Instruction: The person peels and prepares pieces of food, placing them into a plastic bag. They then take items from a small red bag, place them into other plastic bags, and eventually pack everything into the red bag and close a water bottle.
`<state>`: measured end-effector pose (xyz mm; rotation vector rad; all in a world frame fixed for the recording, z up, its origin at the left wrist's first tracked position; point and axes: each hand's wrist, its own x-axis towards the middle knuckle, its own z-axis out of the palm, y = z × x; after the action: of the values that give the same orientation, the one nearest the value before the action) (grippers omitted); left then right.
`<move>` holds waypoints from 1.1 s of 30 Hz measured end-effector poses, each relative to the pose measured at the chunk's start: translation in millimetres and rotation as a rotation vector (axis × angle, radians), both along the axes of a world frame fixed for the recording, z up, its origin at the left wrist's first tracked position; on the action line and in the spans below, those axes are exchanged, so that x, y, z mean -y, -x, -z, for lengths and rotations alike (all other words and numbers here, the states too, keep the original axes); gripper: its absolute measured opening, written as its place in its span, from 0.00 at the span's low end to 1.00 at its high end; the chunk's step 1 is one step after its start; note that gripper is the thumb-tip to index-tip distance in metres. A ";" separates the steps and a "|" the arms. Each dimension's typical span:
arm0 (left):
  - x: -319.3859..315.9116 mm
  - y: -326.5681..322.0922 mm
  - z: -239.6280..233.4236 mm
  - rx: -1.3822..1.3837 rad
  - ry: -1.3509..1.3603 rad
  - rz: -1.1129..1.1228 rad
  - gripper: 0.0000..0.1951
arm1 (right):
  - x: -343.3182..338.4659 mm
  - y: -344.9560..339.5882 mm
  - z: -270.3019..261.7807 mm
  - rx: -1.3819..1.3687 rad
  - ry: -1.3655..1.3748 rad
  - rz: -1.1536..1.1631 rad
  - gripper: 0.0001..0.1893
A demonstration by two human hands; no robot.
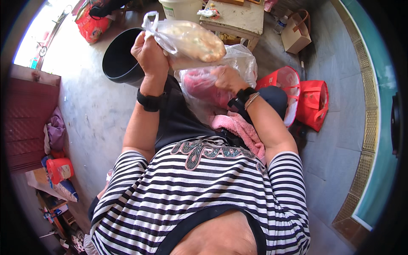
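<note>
My left hand [152,55] is raised and grips the knotted handles of a thin clear plastic bag [173,36]. Inside that bag lies a flat, pale brown food [200,43] that looks like flatbread. Lower and to the right, my right hand [230,79] is closed at the upper part of a large clear plastic bag [245,59], its fingers blurred. Something pink-red [204,84] shows through this bag, which rests against my legs. A pink towel [237,126] lies across my lap below the right wrist.
A black bucket [119,57] stands left of my legs. Beyond are a white bucket [180,9] and a worn small table [236,19]. Red bags [314,102] and a beige paper bag [295,35] with a water bottle [280,25] stand right. A red plastic bag [92,28] sits far left.
</note>
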<state>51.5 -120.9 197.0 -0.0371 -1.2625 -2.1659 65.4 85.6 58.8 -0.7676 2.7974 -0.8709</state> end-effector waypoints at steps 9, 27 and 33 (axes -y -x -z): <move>26.3 -9.3 -50.9 -0.128 -0.109 -0.110 0.09 | -81.2 -9.1 -173.0 0.247 0.558 0.171 0.10; -74.8 12.8 100.3 0.614 1.264 0.617 0.06 | -320.2 -157.5 -172.2 -0.189 1.017 0.901 0.15; -76.5 38.4 170.1 0.493 2.124 0.733 0.13 | -366.1 -181.6 -95.8 -0.202 1.511 0.847 0.21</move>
<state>13.2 -44.3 26.9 -0.9057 -3.4610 -0.0927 247.0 451.7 154.6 0.4695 2.0098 -3.1825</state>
